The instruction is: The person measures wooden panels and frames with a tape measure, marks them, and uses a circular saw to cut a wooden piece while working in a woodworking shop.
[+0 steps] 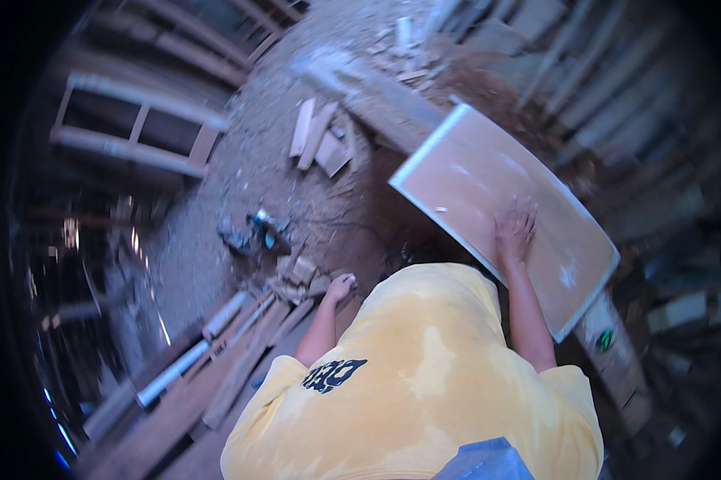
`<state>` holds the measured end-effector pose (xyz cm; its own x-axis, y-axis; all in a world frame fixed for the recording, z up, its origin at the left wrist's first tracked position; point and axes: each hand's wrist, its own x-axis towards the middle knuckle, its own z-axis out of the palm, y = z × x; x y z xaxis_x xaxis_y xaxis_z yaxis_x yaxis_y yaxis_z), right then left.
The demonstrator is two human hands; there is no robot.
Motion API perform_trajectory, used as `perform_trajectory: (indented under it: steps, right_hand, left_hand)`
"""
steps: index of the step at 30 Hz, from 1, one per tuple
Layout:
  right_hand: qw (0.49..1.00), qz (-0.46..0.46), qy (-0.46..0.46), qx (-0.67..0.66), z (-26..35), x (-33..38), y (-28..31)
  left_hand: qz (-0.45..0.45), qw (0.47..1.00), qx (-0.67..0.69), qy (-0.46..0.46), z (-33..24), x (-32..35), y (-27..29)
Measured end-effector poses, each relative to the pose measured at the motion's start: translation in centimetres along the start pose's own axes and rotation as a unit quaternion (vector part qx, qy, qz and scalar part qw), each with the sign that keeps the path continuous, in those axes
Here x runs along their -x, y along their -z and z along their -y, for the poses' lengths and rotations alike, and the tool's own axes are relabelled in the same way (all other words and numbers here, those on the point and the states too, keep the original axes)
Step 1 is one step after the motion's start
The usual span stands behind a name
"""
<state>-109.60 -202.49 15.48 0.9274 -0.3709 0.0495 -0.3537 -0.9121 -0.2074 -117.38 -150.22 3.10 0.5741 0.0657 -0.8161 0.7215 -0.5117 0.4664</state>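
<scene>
My right hand [516, 228] lies flat on a rectangular brown panel [488, 164] with pale edges and a few whitish smears. Its fingers are stretched out. On the panel, left of that hand, is a small white piece [441, 210] that I cannot identify. The panel rests slanting across a long wooden beam [616, 352]. My left hand [341, 286] is closed and hangs away from the panel, above scrap wood. Something pale shows at its fingertips, too small to name.
A green object [605, 339] lies on the beam's near end. Wood offcuts [320, 138] and a dark power tool [263, 228] are on the dirt floor. Long planks [216, 352] fill the lower left. A wooden frame [136, 124] stands at the far left.
</scene>
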Motion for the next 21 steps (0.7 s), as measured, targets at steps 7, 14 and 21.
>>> perform_trajectory:
  steps: [7, 14, 21]
  right_hand:
    - [0.993, 0.075, 0.091, 0.017, 12.0, -9.1, -5.2]
    - [0.970, 0.103, 0.217, 0.040, 24.9, -14.8, -9.6]
    - [0.965, 0.068, 0.251, 0.032, 39.2, -21.7, -14.3]
  left_hand:
    - [-0.212, 0.965, 0.151, 0.037, 6.2, 6.3, 1.2]
    - [-0.110, 0.924, 0.297, 0.215, 10.4, 12.0, -1.2]
    - [-0.207, 0.809, 0.524, 0.166, 3.9, 2.9, 13.9]
